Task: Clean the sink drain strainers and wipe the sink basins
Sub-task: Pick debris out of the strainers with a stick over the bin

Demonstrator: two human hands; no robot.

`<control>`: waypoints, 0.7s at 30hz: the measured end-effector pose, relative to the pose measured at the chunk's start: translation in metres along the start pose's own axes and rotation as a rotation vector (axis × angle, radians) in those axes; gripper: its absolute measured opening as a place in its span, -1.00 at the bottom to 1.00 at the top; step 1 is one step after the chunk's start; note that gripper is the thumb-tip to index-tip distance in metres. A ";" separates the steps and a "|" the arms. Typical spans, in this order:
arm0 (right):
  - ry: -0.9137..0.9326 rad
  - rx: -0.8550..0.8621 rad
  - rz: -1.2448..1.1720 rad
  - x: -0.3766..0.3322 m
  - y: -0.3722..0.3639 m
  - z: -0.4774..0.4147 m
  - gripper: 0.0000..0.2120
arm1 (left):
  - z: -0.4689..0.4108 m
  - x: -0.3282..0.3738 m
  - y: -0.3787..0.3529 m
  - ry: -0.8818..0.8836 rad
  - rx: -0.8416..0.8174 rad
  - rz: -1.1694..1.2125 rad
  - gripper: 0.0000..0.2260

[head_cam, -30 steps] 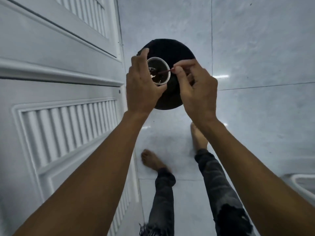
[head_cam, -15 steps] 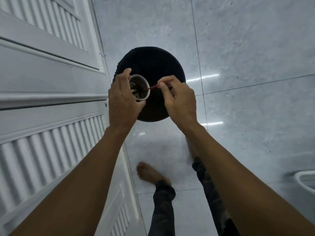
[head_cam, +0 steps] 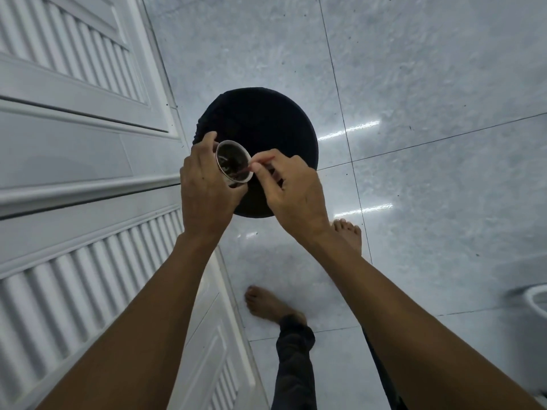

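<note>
Beside a ribbed white door (head_cam: 74,173), the left hand (head_cam: 204,187) fingers curl round a small, pale-rimmed strainer (head_cam: 233,162) over a round black bin (head_cam: 266,122). The right hand (head_cam: 293,193) fingers pinch a thin reddish stick (head_cam: 262,163) poking into the strainer's dark inside.

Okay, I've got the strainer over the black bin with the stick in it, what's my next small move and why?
Probably flick the stick outward to lever the dark gunk over the rim. Your left hand holds the strainer above the black bin, your right hand pinches the stick with its tip inside, and debris shows in the cup.
</note>
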State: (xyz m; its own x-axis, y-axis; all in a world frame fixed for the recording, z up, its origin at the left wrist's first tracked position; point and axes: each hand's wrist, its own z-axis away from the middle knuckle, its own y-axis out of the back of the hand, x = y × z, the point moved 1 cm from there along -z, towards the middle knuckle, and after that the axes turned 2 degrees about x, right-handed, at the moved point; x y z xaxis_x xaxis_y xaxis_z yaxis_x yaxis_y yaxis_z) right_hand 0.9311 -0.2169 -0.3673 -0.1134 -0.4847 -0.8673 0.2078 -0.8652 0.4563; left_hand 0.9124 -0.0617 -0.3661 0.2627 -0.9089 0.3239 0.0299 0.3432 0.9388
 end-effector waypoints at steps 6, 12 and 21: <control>-0.066 0.067 -0.058 0.006 0.002 0.006 -0.81 | 0.000 -0.002 0.003 0.008 -0.007 -0.002 -0.14; -0.128 0.131 -0.047 0.011 0.002 0.013 -0.82 | 0.002 -0.001 0.004 0.006 -0.015 -0.032 -0.14; -0.115 0.166 -0.062 0.006 -0.005 0.011 -0.82 | -0.005 0.003 0.008 0.009 -0.037 -0.022 -0.14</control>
State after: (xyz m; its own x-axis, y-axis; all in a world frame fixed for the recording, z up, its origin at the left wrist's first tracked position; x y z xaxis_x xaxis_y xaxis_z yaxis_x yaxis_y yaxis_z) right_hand 0.9184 -0.2173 -0.3721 -0.2330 -0.4331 -0.8707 0.0353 -0.8985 0.4375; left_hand 0.9183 -0.0606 -0.3579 0.2704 -0.9142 0.3020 0.0712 0.3318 0.9407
